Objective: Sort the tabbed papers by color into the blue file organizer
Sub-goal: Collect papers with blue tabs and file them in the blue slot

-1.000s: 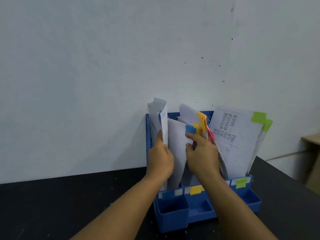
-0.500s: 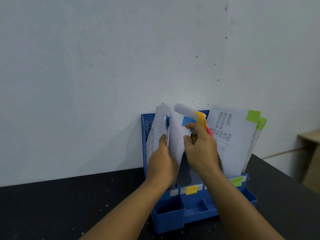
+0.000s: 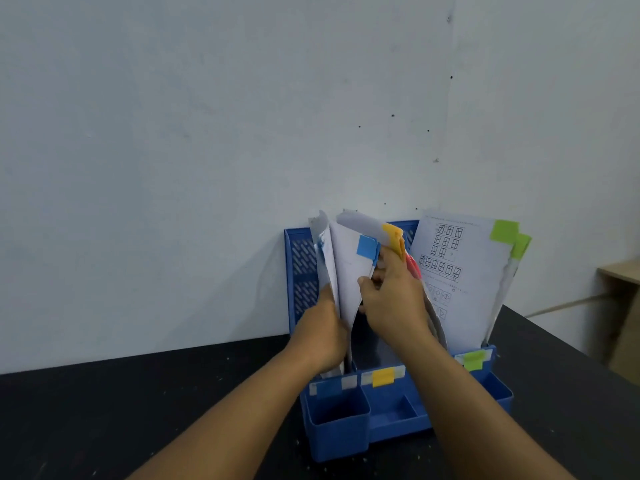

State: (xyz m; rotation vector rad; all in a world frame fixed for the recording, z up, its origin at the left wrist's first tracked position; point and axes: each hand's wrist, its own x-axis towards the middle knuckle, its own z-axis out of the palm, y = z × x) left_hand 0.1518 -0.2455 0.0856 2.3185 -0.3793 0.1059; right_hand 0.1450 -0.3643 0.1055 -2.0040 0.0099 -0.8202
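Observation:
The blue file organizer [image 3: 337,431] stands on the black table against the wall. Its front carries a blue, a yellow [image 3: 382,376] and a green label [image 3: 473,359]. My left hand [image 3: 323,332] grips the blue-tabbed sheets [image 3: 325,268] standing in the left slot. My right hand [image 3: 394,299] pinches a sheet with a blue tab [image 3: 366,245] and holds it beside that left bundle. Yellow-tabbed papers [image 3: 393,233] lean behind my right fingers, with a red tab [image 3: 412,266] peeking out. Green-tabbed papers [image 3: 504,231] stand in the right slot.
The black table [image 3: 104,410] stretches left and right of the organizer, with small specks on it. A pale wall [image 3: 207,133] rises directly behind. A wooden piece of furniture [image 3: 620,271] shows at the far right edge.
My right hand has lifted the blue-tabbed sheet out from the middle papers and carried it left toward the left slot. My left hand slid lower on the left bundle.

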